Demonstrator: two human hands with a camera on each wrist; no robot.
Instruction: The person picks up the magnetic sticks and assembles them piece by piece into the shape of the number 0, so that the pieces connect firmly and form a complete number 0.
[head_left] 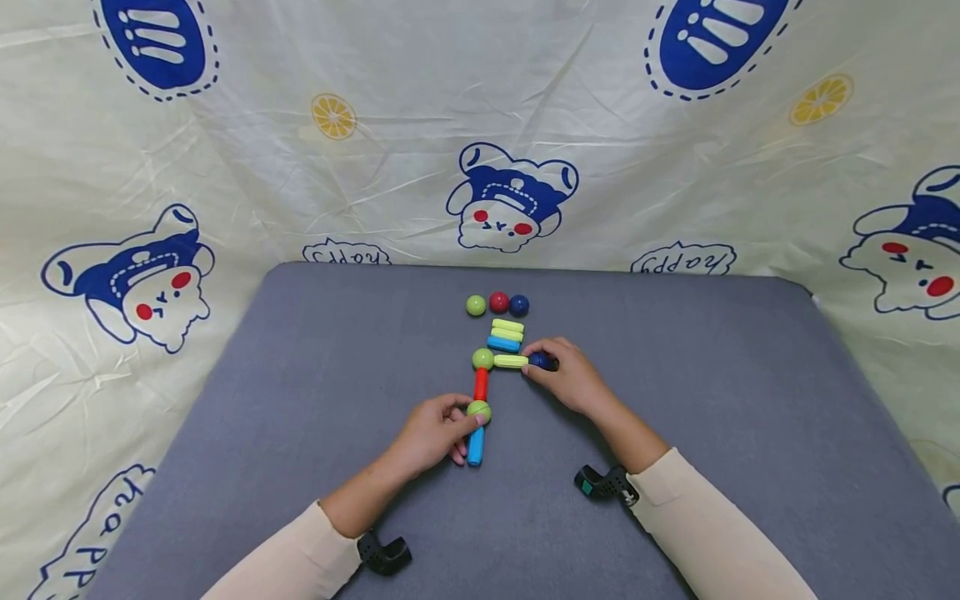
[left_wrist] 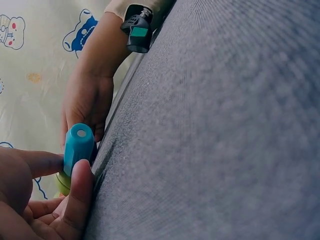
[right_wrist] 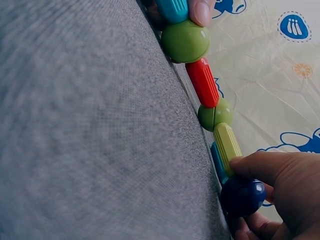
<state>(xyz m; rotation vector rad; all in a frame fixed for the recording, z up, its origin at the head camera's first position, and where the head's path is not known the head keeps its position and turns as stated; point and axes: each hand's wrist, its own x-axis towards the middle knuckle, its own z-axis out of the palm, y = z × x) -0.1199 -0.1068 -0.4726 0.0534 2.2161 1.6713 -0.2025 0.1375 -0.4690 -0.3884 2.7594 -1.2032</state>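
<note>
Both forearms, in cream long sleeves, reach forward over the grey padded mat (head_left: 300, 400), and each wrist carries a small black camera clip. The left hand (head_left: 433, 433) lies low on the mat with its fingers curled, and it pinches the lower green ball (head_left: 479, 410) of a chain of toy pieces, with the thumb beside the blue ribbed plastic stick (head_left: 476, 447) that points toward the person from this ball. On the far side of this ball a red ribbed stick (head_left: 481, 383) leads to a second green ball (head_left: 483, 359), and from there a yellow-green ribbed stick (head_left: 511, 362) goes to the right. The right hand (head_left: 567, 377) rests at the end of this stick, palm down, and its thumb and fingers grasp a dark blue ball (head_left: 537, 360) that touches the stick end. Behind the second green ball lie loose sticks, two yellow-green and one blue (head_left: 506, 334), and further back three loose balls, green, red and dark blue (head_left: 498, 304). On the cream cartoon cloth (head_left: 675, 167) behind the mat, the word "happy" is printed upside down in speech bubbles.
</note>
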